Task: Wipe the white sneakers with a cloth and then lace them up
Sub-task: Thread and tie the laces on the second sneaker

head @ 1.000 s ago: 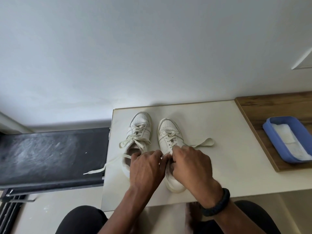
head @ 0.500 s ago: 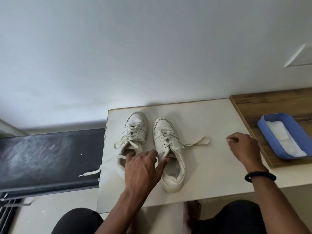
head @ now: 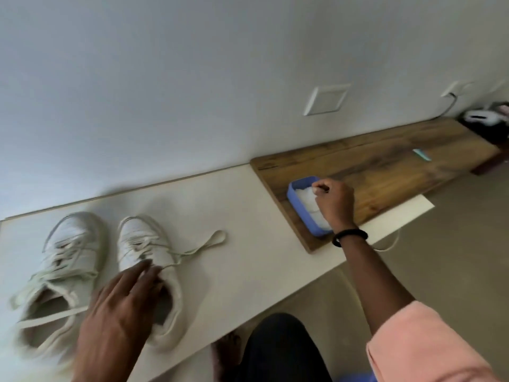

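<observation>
Two white sneakers stand side by side on the cream table (head: pixel 248 271), toes toward the wall. The left sneaker (head: pixel 63 260) has loose laces trailing off its sides. My left hand (head: pixel 118 307) rests with straight fingers on the tongue and opening of the right sneaker (head: pixel 140 241), whose lace (head: pixel 203 246) loops out to the right. My right hand (head: pixel 334 202) reaches into the blue tray (head: pixel 296 194) and pinches the white cloth (head: pixel 304 198) lying in it.
The tray sits on a brown wooden board (head: pixel 385 166) that runs along the wall to the right. A small teal item (head: pixel 421 155) lies on the board. Dark objects and a cable (head: pixel 449 106) are at the far right. My knees are below the table edge.
My right hand left the right sneaker's laces, crossed the table to the right and took hold of the cloth in the blue tray. My left hand stayed on the right sneaker. My view swung right.
</observation>
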